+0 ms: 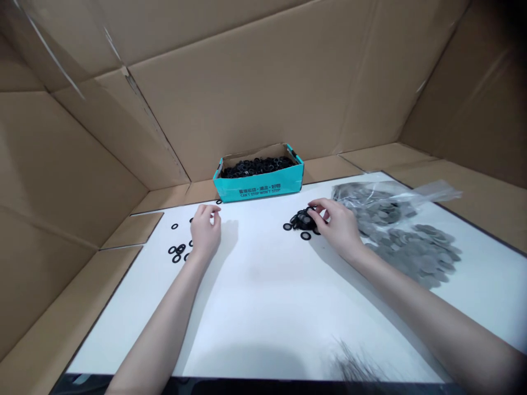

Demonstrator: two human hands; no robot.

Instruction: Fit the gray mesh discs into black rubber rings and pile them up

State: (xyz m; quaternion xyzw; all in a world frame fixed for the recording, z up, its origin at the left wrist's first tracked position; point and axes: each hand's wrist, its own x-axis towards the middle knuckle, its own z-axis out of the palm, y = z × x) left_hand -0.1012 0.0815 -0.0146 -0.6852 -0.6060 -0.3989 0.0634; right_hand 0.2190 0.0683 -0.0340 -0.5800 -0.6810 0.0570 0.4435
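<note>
Here, right hand (337,222) at rings (298,221), roomy tabletop (255,296) (dark-edged)

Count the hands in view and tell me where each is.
2: the left hand is beside the loose rings; the right hand is at the black pile. No others show.

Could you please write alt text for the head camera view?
A person's right hand is at a small pile of black rings on a white table, while the left hand is near scattered rings. Behind stands an open turquoise box of black rings; at the right lie a clear plastic bag and a heap of grey discs.
</note>
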